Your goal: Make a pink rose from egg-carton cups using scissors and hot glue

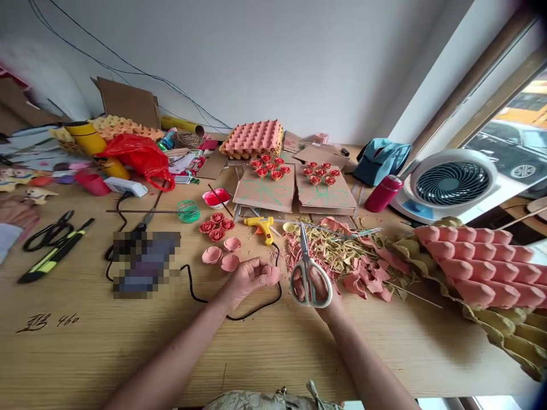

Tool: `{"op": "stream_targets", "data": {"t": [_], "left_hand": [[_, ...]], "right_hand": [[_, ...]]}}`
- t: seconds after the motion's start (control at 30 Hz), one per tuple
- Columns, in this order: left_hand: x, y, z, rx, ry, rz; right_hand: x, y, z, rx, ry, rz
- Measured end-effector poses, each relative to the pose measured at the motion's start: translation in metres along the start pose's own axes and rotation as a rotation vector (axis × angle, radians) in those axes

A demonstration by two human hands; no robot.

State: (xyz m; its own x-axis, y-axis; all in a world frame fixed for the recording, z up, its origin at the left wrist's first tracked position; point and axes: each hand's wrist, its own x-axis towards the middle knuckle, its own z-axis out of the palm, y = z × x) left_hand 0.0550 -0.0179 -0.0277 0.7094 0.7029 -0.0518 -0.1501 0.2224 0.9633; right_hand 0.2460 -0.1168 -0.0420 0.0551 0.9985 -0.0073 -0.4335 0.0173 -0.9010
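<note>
My left hand point(250, 280) pinches a small pink egg-carton piece point(272, 275) between thumb and fingers. In my right hand point(323, 291) is a pair of scissors point(306, 263) with white and grey handles, its blades pointing away from me and looking closed. Left of my left hand lie several cut pink egg-carton cups point(211, 255). Behind those cups sit finished red paper roses point(217, 226). A yellow glue gun point(261, 228) rests beyond my hands, its black cord point(252, 314) looping under my left wrist. Pink and tan scraps point(329, 256) are heaped beyond and right of the scissors.
Stacked egg trays point(478, 267) stand at the right beside a white fan point(453, 182) and a red bottle point(383, 193). Cardboard sheets point(265, 191) bear more roses. A red paint dish point(216, 197) is behind the cups. Black pliers point(51, 233) and a cutter knife point(55, 253) lie left.
</note>
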Motion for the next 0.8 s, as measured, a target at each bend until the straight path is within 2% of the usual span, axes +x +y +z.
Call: {"op": "stream_targets", "data": {"t": [0.17,0.37,0.5,0.6,0.7,0.8], "left_hand": [[-0.001,-0.003,0.002,0.283,0.023,0.020],[-0.006,0.001,0.010,0.381,-0.019,0.037],[-0.010,0.005,0.014,0.364,-0.048,0.013],[-0.010,0.005,0.014,0.356,-0.046,0.012],[-0.008,0.002,0.008,0.215,-0.099,0.008],[-0.006,-0.006,0.001,0.045,-0.162,0.038]], "right_hand": [[0.002,-0.004,0.003,-0.157,0.061,-0.039],[0.003,0.000,0.004,-0.319,0.060,-0.082],[0.003,0.004,0.004,-0.341,0.066,-0.078],[0.003,0.004,0.006,-0.290,0.047,-0.024],[0.003,0.001,0.010,-0.196,0.043,0.018],[0.004,-0.002,0.011,-0.107,0.097,0.031]]}}
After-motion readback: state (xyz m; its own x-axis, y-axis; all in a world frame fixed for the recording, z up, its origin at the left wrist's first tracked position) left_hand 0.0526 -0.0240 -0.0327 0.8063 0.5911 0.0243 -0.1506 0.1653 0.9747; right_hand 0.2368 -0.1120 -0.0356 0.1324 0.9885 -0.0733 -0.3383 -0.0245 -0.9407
